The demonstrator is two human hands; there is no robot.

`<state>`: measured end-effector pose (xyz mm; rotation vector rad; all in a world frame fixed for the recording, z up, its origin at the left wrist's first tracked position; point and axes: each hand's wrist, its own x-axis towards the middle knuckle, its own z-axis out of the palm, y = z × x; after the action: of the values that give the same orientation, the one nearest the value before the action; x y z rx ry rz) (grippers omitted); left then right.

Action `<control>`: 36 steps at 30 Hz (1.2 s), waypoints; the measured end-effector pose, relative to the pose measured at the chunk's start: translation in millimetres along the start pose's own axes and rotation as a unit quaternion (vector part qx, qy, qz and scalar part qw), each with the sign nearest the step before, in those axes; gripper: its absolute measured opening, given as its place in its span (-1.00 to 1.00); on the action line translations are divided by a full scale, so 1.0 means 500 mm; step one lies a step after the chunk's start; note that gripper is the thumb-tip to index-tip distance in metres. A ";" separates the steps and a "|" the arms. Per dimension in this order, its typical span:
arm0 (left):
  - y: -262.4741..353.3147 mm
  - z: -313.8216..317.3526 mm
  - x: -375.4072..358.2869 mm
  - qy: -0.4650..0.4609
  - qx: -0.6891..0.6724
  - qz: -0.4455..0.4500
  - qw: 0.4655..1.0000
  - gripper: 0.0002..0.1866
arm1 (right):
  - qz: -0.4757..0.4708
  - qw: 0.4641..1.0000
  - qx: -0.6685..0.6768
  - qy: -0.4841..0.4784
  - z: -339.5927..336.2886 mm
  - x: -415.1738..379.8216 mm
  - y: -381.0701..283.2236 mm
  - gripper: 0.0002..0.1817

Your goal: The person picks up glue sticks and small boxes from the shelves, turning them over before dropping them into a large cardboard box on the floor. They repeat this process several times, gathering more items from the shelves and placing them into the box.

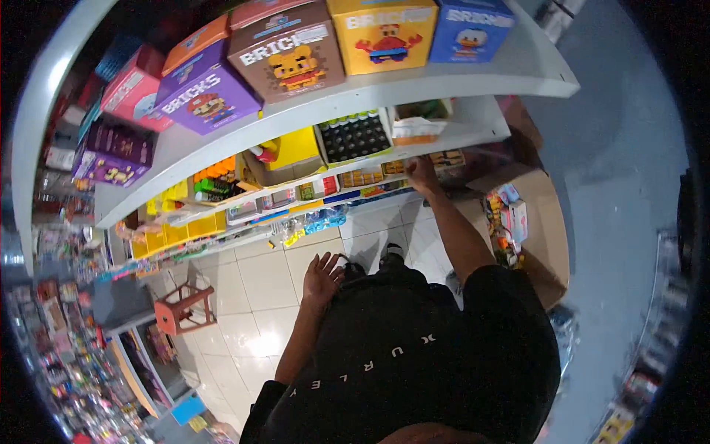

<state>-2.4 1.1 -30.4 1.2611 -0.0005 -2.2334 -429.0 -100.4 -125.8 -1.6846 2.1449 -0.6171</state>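
Note:
My right hand (423, 176) reaches to a lower shelf, its fingers curled at the front of a row of small yellow-and-dark packs (362, 179). Whatever it may hold is hidden or too small to make out. Just above it, a white and orange open box (420, 126) stands on the shelf over that row. My left hand (323, 277) hangs over the tiled floor, away from the shelves, with its fingers apart and nothing in it.
Brick-toy boxes (287, 59) line the top shelf (436, 87). Below stand a tray of dark bottles (356, 139) and a yellow open box (294, 152). A filled cardboard carton (543, 237) is at my right. A reddish stool (181, 307) stands on the floor at left.

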 end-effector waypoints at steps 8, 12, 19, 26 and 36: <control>0.021 -0.033 0.093 -0.073 0.048 -0.145 0.986 -0.57 | 0.131 0.975 0.141 -0.111 0.020 -0.523 -0.127 -0.83; 0.003 -0.037 0.176 -0.073 0.089 -0.202 0.973 -0.65 | 0.207 0.955 0.210 -0.025 -0.064 -0.727 -0.165 -0.83; -0.022 0.124 0.242 -0.150 0.112 -0.199 0.962 -0.75 | 0.391 0.835 0.247 0.299 -0.257 -0.830 -0.025 -0.88; -0.099 0.234 0.187 -0.107 0.138 -0.118 0.978 -0.77 | 0.502 0.778 0.321 0.200 -0.238 -0.850 0.382 -0.85; -0.284 0.190 0.043 0.106 0.132 -0.116 0.979 -0.66 | 0.467 0.852 0.178 -0.158 0.006 -0.831 0.546 -0.76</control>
<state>-153.2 84.5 -32.6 1.7176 -0.0745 -2.3381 -553.9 357.6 -272.8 -0.3824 2.0911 -0.3569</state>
